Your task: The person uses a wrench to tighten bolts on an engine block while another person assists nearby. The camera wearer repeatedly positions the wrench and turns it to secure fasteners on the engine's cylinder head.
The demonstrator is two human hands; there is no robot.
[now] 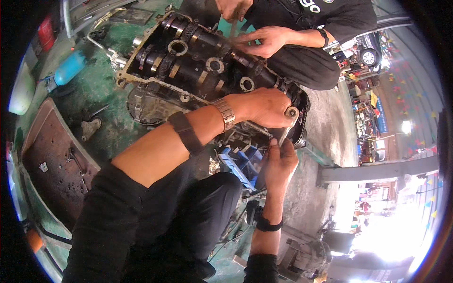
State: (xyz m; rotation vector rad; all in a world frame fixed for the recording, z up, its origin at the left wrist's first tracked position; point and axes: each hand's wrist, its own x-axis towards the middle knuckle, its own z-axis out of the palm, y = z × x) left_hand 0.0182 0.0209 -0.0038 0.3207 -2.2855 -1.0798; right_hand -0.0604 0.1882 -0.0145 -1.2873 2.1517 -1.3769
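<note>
A partly dismantled engine lies in front of me, its camshafts and round plug-hole rims exposed. At its right end, by the timing chain, a ratchet wrench stands with its round head up. My left hand is closed in a fist at that head, fingers curled out of sight underneath. Lower down, my right hand pinches the handle between thumb and fingers. Across the engine, a co-worker's hands hold a slim tool, partly hidden, at the far edge.
A brown metal tray with a wrench and small scraps lies at the left. Below the engine is a blue parts bin. A blue bottle rests on the green floor at far left. A grey beam runs off to the right.
</note>
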